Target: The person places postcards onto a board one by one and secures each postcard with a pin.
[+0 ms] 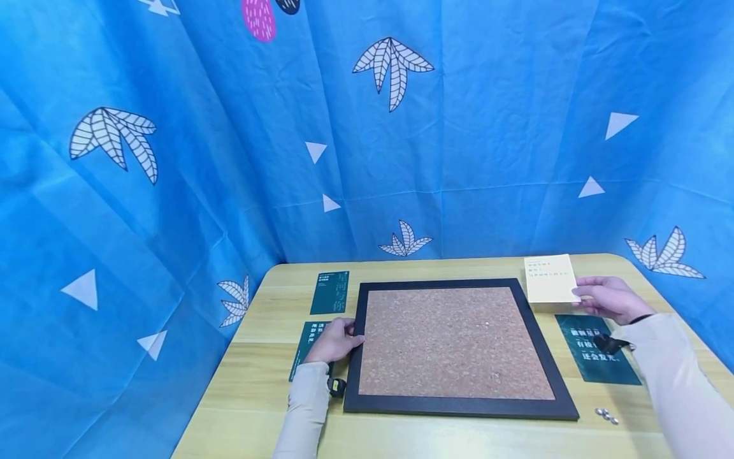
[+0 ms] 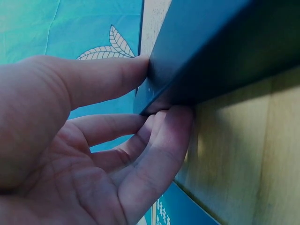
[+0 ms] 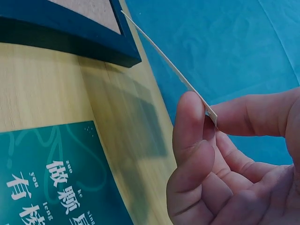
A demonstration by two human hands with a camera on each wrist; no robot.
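Observation:
A cork board (image 1: pixel 453 344) in a black frame lies on the table, its left side gripped by my left hand (image 1: pixel 334 341). In the left wrist view the thumb presses the black frame (image 2: pixel 187 51) from above while the fingertips sit beneath its edge. My right hand (image 1: pixel 610 298) pinches a cream card (image 1: pixel 549 280) by its right edge. The right wrist view has this thin card (image 3: pixel 164 56) edge-on between thumb and fingers, raised off the table, with a shadow below. A green card (image 1: pixel 599 350) with white characters lies just below the right hand.
Another green card (image 1: pixel 329 293) lies at the back left, and a further green card (image 1: pixel 299 357) is partly covered by the left hand. Several small silvery pieces (image 1: pixel 606 415) sit near the frame's front right corner. A blue patterned curtain (image 1: pixel 482 146) hangs behind the wooden table (image 1: pixel 241 382).

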